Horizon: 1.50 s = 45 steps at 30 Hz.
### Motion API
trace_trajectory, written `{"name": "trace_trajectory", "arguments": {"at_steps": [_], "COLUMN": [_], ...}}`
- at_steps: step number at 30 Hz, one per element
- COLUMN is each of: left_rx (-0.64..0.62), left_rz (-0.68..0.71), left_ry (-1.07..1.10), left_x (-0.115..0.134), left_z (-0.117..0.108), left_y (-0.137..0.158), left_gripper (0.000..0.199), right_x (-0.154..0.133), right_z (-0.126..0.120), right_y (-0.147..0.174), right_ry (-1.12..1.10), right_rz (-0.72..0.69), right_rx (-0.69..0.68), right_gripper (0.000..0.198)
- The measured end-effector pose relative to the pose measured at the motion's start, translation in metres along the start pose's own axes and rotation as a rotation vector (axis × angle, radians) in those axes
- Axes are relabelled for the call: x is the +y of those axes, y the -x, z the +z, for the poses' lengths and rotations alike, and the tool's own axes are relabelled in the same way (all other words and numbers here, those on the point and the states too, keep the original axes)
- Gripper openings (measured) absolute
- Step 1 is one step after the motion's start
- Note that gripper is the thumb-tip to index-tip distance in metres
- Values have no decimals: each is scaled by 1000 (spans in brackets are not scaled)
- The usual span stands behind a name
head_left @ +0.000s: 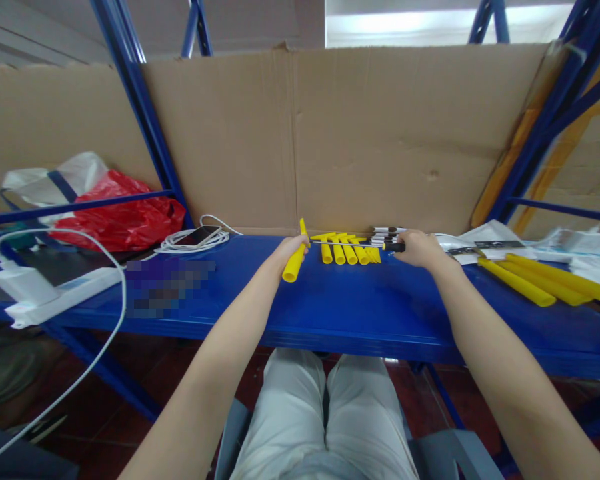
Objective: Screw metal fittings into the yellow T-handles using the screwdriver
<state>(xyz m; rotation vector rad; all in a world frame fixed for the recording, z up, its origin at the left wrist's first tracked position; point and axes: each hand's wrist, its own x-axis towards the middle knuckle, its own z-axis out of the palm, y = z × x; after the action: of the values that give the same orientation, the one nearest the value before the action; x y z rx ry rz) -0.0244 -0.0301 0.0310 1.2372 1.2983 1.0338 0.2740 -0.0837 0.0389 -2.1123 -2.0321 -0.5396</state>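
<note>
My left hand point(296, 247) is closed around a yellow tapered tube point(293, 265), its wide open end toward me and its narrow tip pointing away. To the right, my right hand point(420, 248) is closed at the black end point(395, 247) of a thin metal rod. That rod point(347, 244) runs leftward to beside the tube in my left hand; whether they touch I cannot tell. Between the hands lies a row of several yellow tubes point(350, 252). Behind the black end, several white-and-black slim pieces point(384, 232) lie side by side.
Longer yellow tubes point(545, 283) and clear plastic packets point(497, 241) occupy the right of the blue table point(350, 300). On the left are a phone point(200, 235), a coiled white cable point(173, 243), a power strip point(75, 293) and a red bag point(125, 213). Cardboard point(380, 140) stands behind.
</note>
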Motion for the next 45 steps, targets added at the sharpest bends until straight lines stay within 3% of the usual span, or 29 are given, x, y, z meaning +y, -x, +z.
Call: {"name": "trace_trajectory", "arguments": {"at_steps": [7, 14, 22, 35, 45], "left_rx": [4, 13, -3, 7, -6], "left_rz": [-5, 13, -1, 3, -5], "left_ry": [-4, -15, -10, -18, -29], "left_x": [0, -3, -2, -1, 0], "left_z": [0, -1, 0, 0, -1], "left_y": [0, -4, -2, -1, 0], "left_gripper": [7, 6, 6, 8, 8], "right_x": [-3, -4, 0, -8, -1], "right_z": [0, -2, 2, -7, 4], "right_y": [1, 1, -1, 4, -3], "right_ry": [-4, -24, 9, 2, 28], "right_rz": [55, 5, -3, 5, -11], "right_rx": [-64, -127, -51, -192, -114], "right_gripper": [36, 31, 27, 34, 31]}}
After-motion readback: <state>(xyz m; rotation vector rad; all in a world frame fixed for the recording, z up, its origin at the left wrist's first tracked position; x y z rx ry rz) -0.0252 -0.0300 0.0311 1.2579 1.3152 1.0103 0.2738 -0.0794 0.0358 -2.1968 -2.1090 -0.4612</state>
